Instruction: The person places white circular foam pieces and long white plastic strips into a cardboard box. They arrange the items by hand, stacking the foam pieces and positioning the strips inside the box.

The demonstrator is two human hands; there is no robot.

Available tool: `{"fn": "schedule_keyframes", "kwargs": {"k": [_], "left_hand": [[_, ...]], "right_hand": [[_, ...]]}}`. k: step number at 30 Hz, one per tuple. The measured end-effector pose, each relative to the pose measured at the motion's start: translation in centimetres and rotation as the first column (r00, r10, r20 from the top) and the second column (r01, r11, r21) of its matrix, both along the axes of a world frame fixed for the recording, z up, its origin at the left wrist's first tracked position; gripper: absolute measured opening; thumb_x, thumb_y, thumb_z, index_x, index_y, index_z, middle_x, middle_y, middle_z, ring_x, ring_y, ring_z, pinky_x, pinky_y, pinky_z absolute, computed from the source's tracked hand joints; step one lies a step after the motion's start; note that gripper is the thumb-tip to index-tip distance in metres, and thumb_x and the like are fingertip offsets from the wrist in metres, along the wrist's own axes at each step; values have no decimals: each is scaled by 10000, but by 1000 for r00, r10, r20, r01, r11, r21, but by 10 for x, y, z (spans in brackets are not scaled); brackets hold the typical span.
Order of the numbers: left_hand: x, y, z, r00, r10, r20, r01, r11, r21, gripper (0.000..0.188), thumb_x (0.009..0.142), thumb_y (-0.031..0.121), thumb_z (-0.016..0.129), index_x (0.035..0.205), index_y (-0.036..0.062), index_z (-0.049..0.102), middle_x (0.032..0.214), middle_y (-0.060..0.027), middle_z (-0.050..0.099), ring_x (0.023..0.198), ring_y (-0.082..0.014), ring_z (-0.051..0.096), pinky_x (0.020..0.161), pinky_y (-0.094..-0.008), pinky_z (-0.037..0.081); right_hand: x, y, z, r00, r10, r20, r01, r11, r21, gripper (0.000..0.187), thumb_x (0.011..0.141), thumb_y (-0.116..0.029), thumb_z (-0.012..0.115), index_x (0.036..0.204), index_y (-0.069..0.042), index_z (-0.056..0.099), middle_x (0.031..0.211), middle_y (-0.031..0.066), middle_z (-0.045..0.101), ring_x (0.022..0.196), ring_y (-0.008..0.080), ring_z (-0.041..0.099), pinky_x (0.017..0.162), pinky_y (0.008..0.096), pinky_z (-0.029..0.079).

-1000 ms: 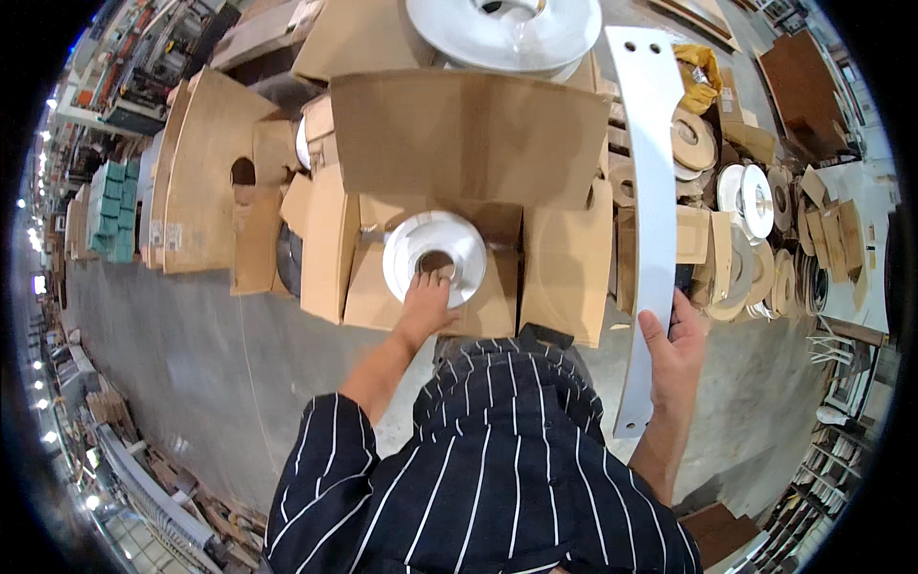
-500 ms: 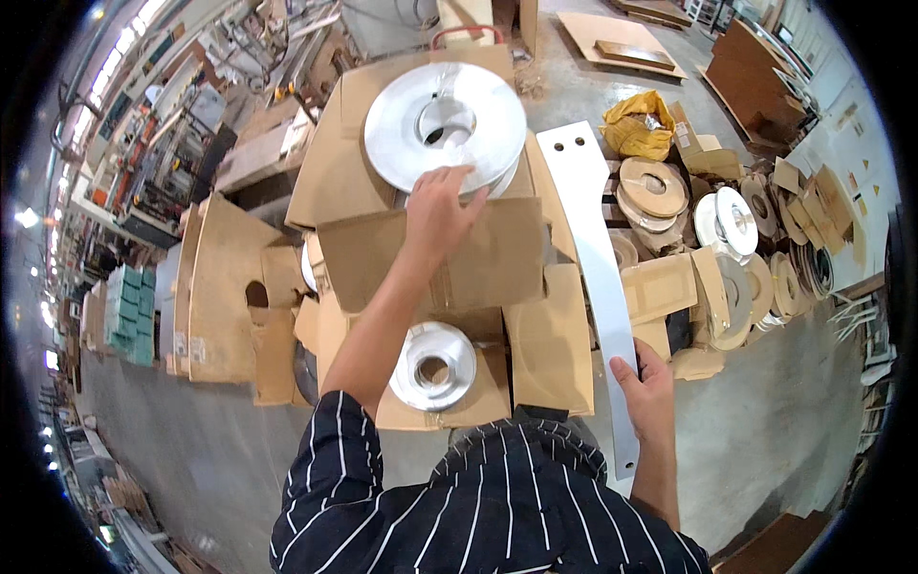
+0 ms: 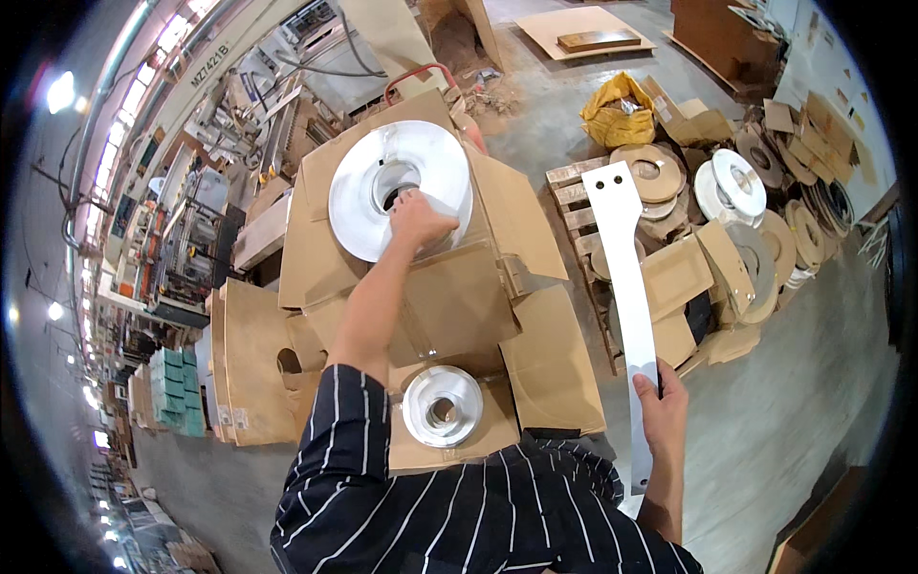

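Observation:
A large roll of white edge banding [image 3: 356, 215] lies flat on the opened flaps of a cardboard box [image 3: 311, 182]. My left hand [image 3: 421, 220] reaches across its near side, the curled fingers hooked at the rim of the core hole; the fingertips are partly hidden inside. In my right hand [image 3: 662, 407] is a long, narrow white board [image 3: 623, 258], gripped near its lower end, thumb on the face. This board widens at its far end, where two dark holes show. A smaller white roll [image 3: 459, 392] rests in a nearer open box [image 3: 488, 440], close to my body.
At the right, a wooden pallet [image 3: 574, 201] carries several brown and white rolls and cardboard pieces. Beyond stands a yellow bag [image 3: 612, 115]. Brown boxes [image 3: 253, 354] and stacked green cartons [image 3: 172, 387] stand at left. Machinery [image 3: 182, 206] lines the far left.
My left hand has moved from the large roll's near edge to its core hole. The board in my right hand has shifted right, away from the boxes. The whole view has turned.

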State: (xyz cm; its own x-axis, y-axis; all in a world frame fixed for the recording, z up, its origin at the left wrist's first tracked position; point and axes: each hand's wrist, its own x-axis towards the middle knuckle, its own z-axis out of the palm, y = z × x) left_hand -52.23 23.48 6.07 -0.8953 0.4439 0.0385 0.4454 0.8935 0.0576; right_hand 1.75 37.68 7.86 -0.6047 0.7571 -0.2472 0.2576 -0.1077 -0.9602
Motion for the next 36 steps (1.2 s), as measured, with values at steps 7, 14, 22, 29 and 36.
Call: {"fn": "schedule_keyframes", "kwargs": {"k": [7,14,22,29,36], "left_hand": [[-18,-46,113,913,-162,376,-126,763,634,621,792,442,883,1177,-8,695,1084,-100,697,969,-194,668,845,-352,544],[67,-111,218,721,-586,369,-410,68,909,734,935,478,697,1430,-51,584,1188,-170,739,1082,-277,715,989,-428,594],[241,-126,242,610,-770,187,-457,-149,877,982,906,537,681,1592,-98,384,1388,-248,650,1235,-364,670,1112,-493,546],[332,-89,137,522,-724,451,-593,72,802,1019,753,508,910,1515,-35,508,1273,-98,638,1192,-196,609,1080,-374,478],[374,-73,56,297,-751,590,-641,301,706,1034,736,418,977,1510,-33,461,1352,-125,581,1263,-218,582,1132,-386,450]], "right_hand": [[9,15,1,1000,23,5,-23,999,-29,470,1029,-161,758,1427,66,655,1235,95,753,1115,164,672,1018,324,522],[5,9,0,998,28,-48,-33,995,-96,425,1024,-155,774,1370,71,677,1204,111,760,1089,167,678,994,325,531],[-7,-17,48,974,108,-201,-147,971,-190,421,1027,-162,781,1376,39,659,1202,86,746,1089,152,685,983,312,537],[-36,-33,104,877,318,-360,-364,929,-65,582,988,-157,832,1442,10,507,1144,65,694,1008,128,682,836,288,576],[-44,-47,108,854,392,-342,-408,912,25,579,1081,-218,715,1514,62,452,1356,121,640,1237,145,602,1068,318,492]]}}
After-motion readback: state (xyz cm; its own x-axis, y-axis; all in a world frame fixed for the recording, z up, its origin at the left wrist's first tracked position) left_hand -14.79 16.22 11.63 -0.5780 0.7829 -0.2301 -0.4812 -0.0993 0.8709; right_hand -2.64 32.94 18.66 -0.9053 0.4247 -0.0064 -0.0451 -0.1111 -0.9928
